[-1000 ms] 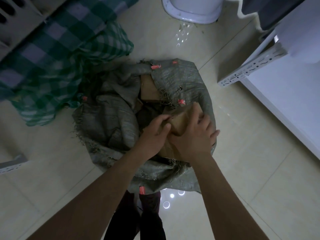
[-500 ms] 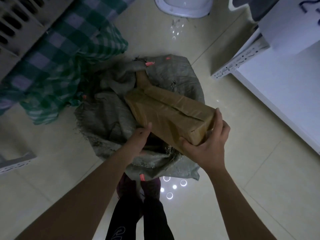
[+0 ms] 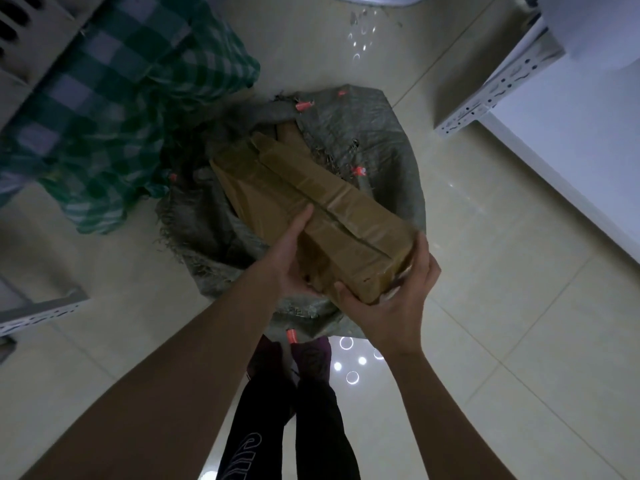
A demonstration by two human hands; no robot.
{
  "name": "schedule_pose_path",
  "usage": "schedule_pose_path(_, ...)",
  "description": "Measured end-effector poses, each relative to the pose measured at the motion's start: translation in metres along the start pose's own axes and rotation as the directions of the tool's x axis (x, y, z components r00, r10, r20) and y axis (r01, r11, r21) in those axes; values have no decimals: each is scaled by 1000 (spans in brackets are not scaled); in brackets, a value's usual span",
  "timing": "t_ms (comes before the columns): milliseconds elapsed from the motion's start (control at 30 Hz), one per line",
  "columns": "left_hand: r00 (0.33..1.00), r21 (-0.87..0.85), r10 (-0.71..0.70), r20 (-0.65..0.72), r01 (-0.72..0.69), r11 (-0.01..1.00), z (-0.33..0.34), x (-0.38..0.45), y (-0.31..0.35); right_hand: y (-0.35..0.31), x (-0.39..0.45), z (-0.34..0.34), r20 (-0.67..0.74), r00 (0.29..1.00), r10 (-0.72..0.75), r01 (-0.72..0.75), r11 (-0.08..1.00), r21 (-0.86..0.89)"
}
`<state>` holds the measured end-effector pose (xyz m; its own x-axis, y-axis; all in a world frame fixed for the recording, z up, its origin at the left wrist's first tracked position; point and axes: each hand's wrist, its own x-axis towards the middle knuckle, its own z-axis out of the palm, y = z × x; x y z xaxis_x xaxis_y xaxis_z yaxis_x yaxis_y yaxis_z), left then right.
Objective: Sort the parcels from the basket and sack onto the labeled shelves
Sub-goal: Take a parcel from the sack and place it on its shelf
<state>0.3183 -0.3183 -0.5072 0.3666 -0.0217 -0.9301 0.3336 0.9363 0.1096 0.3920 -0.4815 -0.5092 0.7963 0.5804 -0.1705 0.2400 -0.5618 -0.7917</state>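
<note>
Parcel (image 3: 311, 216): long brown taped box, above open sack (image 3: 377, 161). Right hand (image 3: 391, 303) clasps near end from below; left hand (image 3: 291, 254) cradles left side, thumb on top. Long axis runs away from both grips, up-left. Shelf (image 3: 491, 91) beyond right hand.

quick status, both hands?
Left hand: grips the side of the brown parcel.
Right hand: grips the parcel's near end.

The head camera looks steeply down, close over the sack (image 3: 381, 140) on the floor (image 3: 519, 306).
</note>
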Motion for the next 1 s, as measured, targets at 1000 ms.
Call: schedule_pose_path(1000, 993, 377, 117, -17, -102, 921, -78, -17, -27, 1, 43, 44, 913, 253, 321, -818, 575, 24)
